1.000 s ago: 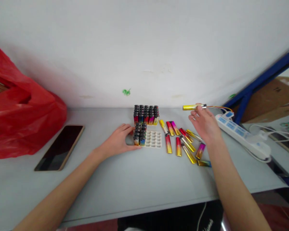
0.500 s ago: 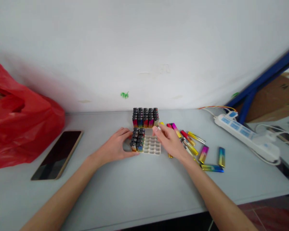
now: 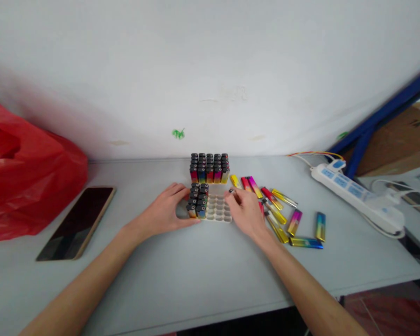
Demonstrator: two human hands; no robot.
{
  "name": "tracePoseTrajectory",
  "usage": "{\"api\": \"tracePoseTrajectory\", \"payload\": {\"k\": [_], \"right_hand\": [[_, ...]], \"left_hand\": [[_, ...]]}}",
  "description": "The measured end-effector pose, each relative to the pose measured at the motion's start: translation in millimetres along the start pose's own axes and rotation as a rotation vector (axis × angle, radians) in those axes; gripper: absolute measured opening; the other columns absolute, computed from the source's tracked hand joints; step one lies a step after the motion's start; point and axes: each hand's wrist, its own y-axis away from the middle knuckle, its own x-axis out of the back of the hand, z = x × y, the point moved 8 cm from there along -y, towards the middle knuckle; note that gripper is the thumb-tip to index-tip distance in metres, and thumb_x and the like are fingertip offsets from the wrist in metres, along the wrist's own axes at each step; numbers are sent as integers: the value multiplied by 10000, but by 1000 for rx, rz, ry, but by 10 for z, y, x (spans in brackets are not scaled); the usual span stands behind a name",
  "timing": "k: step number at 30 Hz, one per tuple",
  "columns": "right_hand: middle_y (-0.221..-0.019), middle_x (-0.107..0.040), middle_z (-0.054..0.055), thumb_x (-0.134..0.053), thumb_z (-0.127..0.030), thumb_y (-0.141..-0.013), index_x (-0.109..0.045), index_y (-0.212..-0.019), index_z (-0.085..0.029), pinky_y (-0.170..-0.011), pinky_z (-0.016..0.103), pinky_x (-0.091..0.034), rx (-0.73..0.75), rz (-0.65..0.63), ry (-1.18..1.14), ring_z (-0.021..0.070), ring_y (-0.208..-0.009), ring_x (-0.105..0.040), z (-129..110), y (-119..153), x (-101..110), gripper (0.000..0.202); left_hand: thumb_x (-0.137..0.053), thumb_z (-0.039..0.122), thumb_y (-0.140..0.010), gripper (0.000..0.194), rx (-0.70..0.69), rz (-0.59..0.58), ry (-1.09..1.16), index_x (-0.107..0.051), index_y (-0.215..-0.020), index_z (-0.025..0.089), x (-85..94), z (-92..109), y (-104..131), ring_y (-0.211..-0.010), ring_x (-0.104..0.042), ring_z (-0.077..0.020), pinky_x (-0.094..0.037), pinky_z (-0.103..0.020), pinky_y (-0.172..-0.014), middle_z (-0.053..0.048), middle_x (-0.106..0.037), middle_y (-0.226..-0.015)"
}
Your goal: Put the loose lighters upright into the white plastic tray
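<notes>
A white tray (image 3: pixel 218 213) with rows of round-edged pockets lies in the middle of the table. Its left two columns hold upright lighters (image 3: pixel 197 200) with black tops; the pockets to their right show bare. My left hand (image 3: pixel 168 208) is curved round the tray's left end, thumb at the near corner and fingers at the far side. Over the tray's right edge, my right hand (image 3: pixel 245 209) is closed on a lighter (image 3: pixel 231 190). Only its dark top shows above my fingers; the hand hides its body. Loose shiny lighters (image 3: pixel 294 222) in several colours lie right of this hand.
Behind the tray stands a block of upright lighters (image 3: pixel 210 169) near the wall. A phone (image 3: pixel 77 224) and a red plastic bag (image 3: pixel 31 172) are on the left. At the right lie a white power strip (image 3: pixel 359 198) and cables, below a blue metal frame (image 3: pixel 381 116).
My right hand has turned slightly and the lighter's dark top now shows above its fingers. My left hand keeps its place at the tray. The whole view has shifted a little.
</notes>
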Motion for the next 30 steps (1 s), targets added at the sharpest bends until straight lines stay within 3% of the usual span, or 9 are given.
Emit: {"api": "tracePoseTrajectory", "payload": {"k": [8, 15, 20, 25, 28, 30], "right_hand": [[-511, -449, -23, -566, -610, -1027, -346, -599, -270, -565, 341, -331, 1, -5, 60, 176, -508, -415, -56, 20, -7, 589], [-526, -465, -18, -530, -466, -1038, -373, -631, -284, -559, 353, -360, 34, 13, 59, 194, -505, -430, -48, 35, -6, 474], [-558, -498, -21, -512, -486, -1067, -420, -707, -294, -550, 356, -355, 48, 0, 33, 212, -517, -478, -40, 47, -17, 419], [-776, -658, 15, -458, -477, -1123, -508, -901, -281, -686, 355, -465, 119, -34, 42, 238, -730, -637, -100, 32, 8, 300], [-953, -688, 71, -439, -444, -1138, -551, -910, -260, -815, 365, -499, 219, -44, 78, 251, -933, -663, -184, 29, 52, 314], [-964, -680, 80, -464, -471, -1133, -574, -870, -254, -818, 366, -495, 249, -32, 108, 252, -938, -649, -212, 26, 91, 359]], "left_hand": [[-840, 662, -786, 537, -10, -5, -9, -666, -1025, 213, 5, 17, -10, -1048, -667, -336, -574, -476, -974, -105, -689, -1077], [-839, 672, -781, 542, -3, -4, -9, -673, -1016, 212, 6, 25, -5, -1045, -668, -340, -573, -480, -973, -109, -694, -1073], [-834, 666, -789, 533, 4, -2, -8, -681, -1019, 210, 10, 33, 1, -1082, -662, -349, -566, -488, -1010, -105, -696, -1082], [-825, 677, -804, 562, -8, -7, 2, -688, -1066, 199, 21, 52, -6, -1069, -662, -336, -566, -468, -1013, -103, -696, -1094], [-821, 695, -800, 581, -7, -21, 18, -708, -1086, 202, 9, 37, -16, -1055, -664, -330, -565, -458, -1003, -95, -696, -1072], [-827, 693, -796, 585, -11, -21, 26, -724, -1091, 198, 5, 23, -20, -1053, -667, -334, -562, -456, -997, -98, -696, -1061]]}}
